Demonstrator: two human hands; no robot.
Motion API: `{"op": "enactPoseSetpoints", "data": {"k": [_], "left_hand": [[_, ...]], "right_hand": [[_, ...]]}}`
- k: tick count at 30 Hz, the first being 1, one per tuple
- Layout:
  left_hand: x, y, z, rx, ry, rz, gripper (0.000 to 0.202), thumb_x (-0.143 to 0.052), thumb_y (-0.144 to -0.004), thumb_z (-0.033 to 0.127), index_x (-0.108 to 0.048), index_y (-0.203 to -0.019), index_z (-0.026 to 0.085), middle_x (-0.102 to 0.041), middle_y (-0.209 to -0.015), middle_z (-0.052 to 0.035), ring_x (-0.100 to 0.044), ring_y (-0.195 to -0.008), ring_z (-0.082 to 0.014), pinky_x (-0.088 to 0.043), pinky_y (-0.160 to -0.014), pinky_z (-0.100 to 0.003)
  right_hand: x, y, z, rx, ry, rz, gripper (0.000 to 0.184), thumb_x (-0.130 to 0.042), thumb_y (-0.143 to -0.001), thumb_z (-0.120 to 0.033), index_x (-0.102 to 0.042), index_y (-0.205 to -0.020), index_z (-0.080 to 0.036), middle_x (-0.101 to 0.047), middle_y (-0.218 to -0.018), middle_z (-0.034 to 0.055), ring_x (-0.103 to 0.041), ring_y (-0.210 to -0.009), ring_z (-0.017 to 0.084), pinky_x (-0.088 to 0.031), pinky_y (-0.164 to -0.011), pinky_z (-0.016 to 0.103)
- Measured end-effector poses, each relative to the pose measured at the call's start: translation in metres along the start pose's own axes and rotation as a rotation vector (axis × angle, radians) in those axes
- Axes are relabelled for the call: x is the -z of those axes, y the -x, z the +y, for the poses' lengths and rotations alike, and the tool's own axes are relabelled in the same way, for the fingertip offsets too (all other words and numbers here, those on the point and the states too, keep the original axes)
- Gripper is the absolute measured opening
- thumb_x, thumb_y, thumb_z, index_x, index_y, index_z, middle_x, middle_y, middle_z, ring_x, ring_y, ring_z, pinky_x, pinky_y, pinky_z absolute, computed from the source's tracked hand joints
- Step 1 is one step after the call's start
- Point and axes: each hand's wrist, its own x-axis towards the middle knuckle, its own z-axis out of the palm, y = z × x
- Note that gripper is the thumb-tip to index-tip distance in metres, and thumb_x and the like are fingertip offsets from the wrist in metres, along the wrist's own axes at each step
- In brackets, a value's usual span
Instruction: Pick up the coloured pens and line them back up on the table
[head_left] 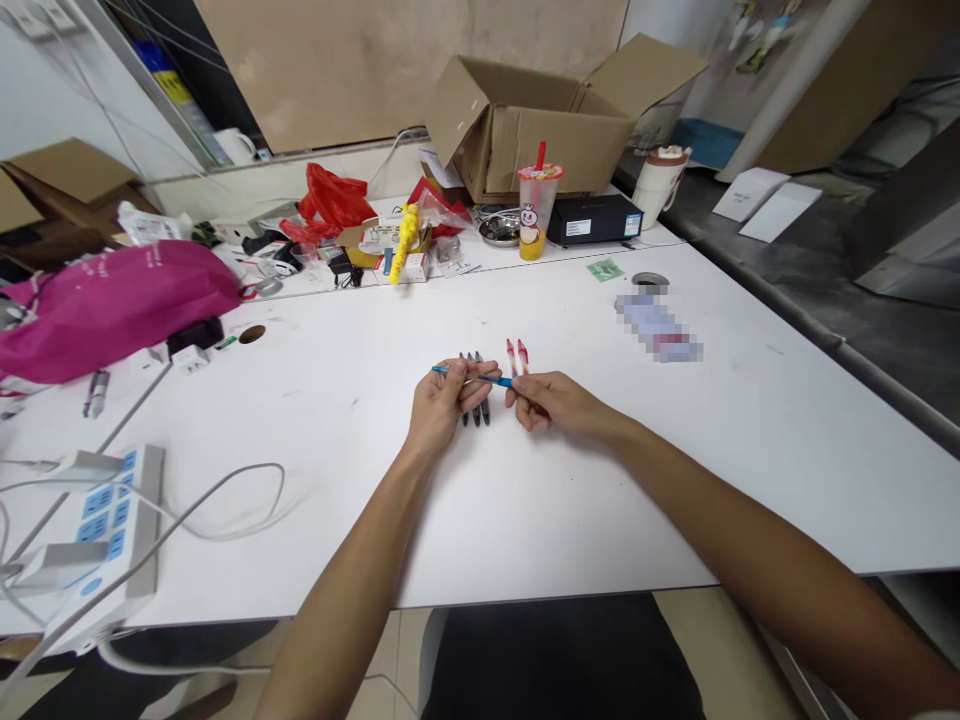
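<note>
My left hand (pixel 448 400) and my right hand (pixel 551 402) meet over the middle of the white table (pixel 525 500). Both pinch one blue pen (pixel 480 378), held level between them, its tip poking out left of my left fingers. Under my left hand lie a few dark pens (pixel 475 385) side by side. Two red-and-white pens (pixel 517 355) lie just behind my right hand, untouched.
A pink bag (pixel 112 305) and a white power strip (pixel 101 525) with cables sit at the left. Along the back are an open cardboard box (pixel 547 115), a drink cup (pixel 536 210), a black box (pixel 595 218) and red plastic clutter (pixel 330 200). A blurred card (pixel 658 328) lies at right.
</note>
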Motion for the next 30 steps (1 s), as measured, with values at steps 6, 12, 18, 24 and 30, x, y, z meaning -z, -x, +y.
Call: {"op": "enactPoseSetpoints", "data": {"k": [6,12,18,24,30], "left_hand": [[-0.002,0.001,0.003,-0.028,-0.036,0.034,0.036,-0.078,-0.084,0.051,-0.064,-0.089,0.018,-0.080,-0.107,-0.0132,-0.078,-0.093,-0.0199,-0.063,-0.079,-0.027],[-0.001,0.003,0.001,-0.048,-0.134,0.007,0.039,-0.076,-0.085,0.055,-0.065,-0.089,0.017,-0.080,-0.100,-0.0121,-0.078,-0.086,-0.0175,-0.061,-0.072,-0.024],[-0.002,0.003,-0.004,-0.078,-0.169,0.041,0.041,-0.078,-0.083,0.055,-0.067,-0.088,0.016,-0.080,-0.097,-0.0117,-0.077,-0.083,-0.0174,-0.061,-0.077,-0.029],[-0.004,0.001,-0.004,-0.023,-0.136,0.102,0.038,-0.075,-0.086,0.054,-0.068,-0.086,0.017,-0.080,-0.097,-0.0106,-0.077,-0.087,-0.0163,-0.062,-0.080,-0.027],[0.000,-0.003,-0.010,0.019,-0.076,0.143,0.031,-0.071,-0.092,0.046,-0.069,-0.084,0.016,-0.079,-0.095,-0.0098,-0.076,-0.084,-0.0131,-0.061,-0.086,-0.026]], "right_hand": [[-0.004,0.008,-0.005,0.161,0.423,0.227,0.037,-0.049,-0.102,-0.053,-0.057,-0.080,-0.023,-0.052,-0.061,-0.0036,-0.042,-0.056,0.013,-0.032,-0.060,0.031],[-0.007,0.006,-0.005,-0.007,-0.026,-0.092,0.049,-0.038,-0.100,-0.067,-0.054,-0.086,-0.022,-0.048,-0.060,-0.0034,-0.038,-0.052,0.013,-0.030,-0.052,0.029],[-0.005,0.005,-0.004,0.021,0.265,0.005,0.043,-0.043,-0.102,-0.058,-0.046,-0.077,-0.023,-0.045,-0.064,-0.0037,-0.038,-0.058,0.014,-0.031,-0.059,0.031],[-0.009,0.007,-0.003,0.109,0.340,0.156,0.039,-0.043,-0.103,-0.053,-0.060,-0.085,-0.023,-0.059,-0.074,-0.0004,-0.051,-0.068,0.016,-0.038,-0.067,0.033],[-0.012,0.004,0.000,0.086,0.177,0.194,0.030,-0.055,-0.099,-0.050,-0.066,-0.099,-0.023,-0.068,-0.090,0.0039,-0.058,-0.073,0.017,-0.048,-0.072,0.034]]}}
